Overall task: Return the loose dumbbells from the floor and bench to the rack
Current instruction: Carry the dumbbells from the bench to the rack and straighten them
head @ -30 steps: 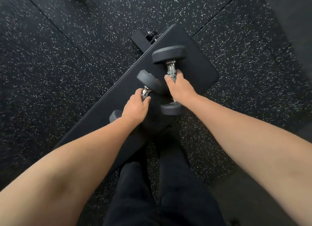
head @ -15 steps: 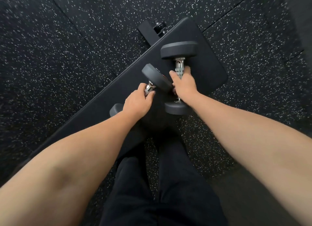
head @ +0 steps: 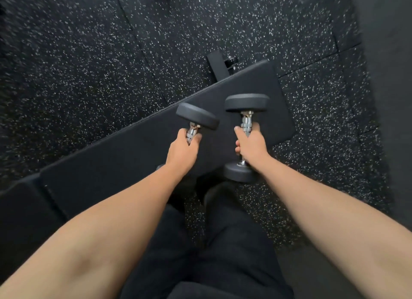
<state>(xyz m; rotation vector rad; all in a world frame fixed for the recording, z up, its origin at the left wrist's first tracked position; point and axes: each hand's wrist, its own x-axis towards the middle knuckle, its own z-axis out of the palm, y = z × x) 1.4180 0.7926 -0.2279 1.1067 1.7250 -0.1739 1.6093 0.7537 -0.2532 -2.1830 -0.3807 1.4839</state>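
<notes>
Over the padded surface [head: 133, 160], left hand [head: 181, 152] and right hand [head: 252, 145] each wrapped fingers around a dumbbell's knurled handle: left dumbbell [head: 197, 116], right dumbbell [head: 245, 103]; likely heavy, rigid, mid-handle grip best.

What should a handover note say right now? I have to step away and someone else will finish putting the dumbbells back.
Left hand: grips the chrome handle of the left dumbbell.
Right hand: grips the handle of the right dumbbell, both its heads in view.
Where: both dumbbells are held above the black bench, apart from each other; whether they are clear of the pad cannot be told for certain.
Done: both are gripped, ready to carry.
Left: carry them to the rack, which is not in view, and set them in. No other loose dumbbell shows on the speckled floor here.
</notes>
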